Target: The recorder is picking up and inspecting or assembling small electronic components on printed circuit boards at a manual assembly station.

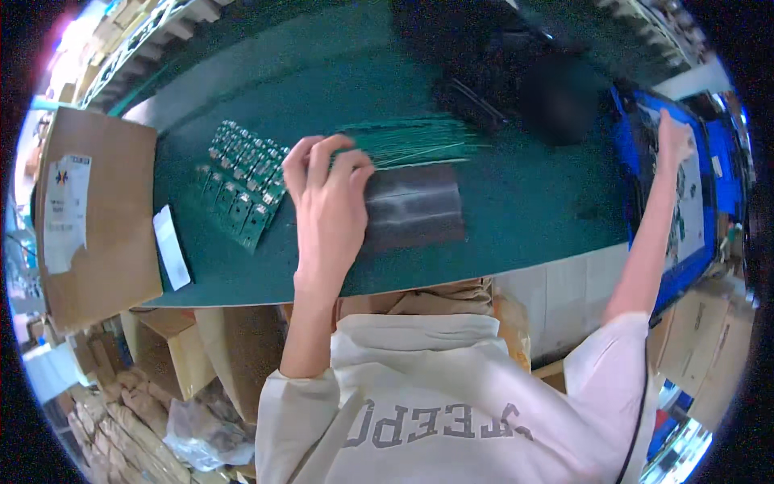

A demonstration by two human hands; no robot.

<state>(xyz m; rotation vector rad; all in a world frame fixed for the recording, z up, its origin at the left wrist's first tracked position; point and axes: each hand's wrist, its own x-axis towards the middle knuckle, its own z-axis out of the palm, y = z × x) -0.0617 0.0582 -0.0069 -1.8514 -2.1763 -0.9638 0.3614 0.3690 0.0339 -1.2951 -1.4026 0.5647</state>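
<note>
My left hand [329,187] is over the green table, its back toward me and its fingers curled down. It sits between a panel of green circuit boards [242,177] on its left and a dark rectangular mat [418,206] on its right. Whatever its fingertips may pinch is hidden. Just beyond the mat lies a bundle of thin green wires [419,139]. Far out to the right, my right hand [676,142] is over a blue-rimmed tray [700,234] with small parts on a pale lining. Its fingers are closed, and anything in them is too small to make out.
At the left edge of the table stands a cardboard box [105,202], with a white strip [171,246] beside it. A dark round object [560,101] and thin dark rods [480,101] lie at the back right. Below the table are open cartons [189,355] and a plastic bag [205,431].
</note>
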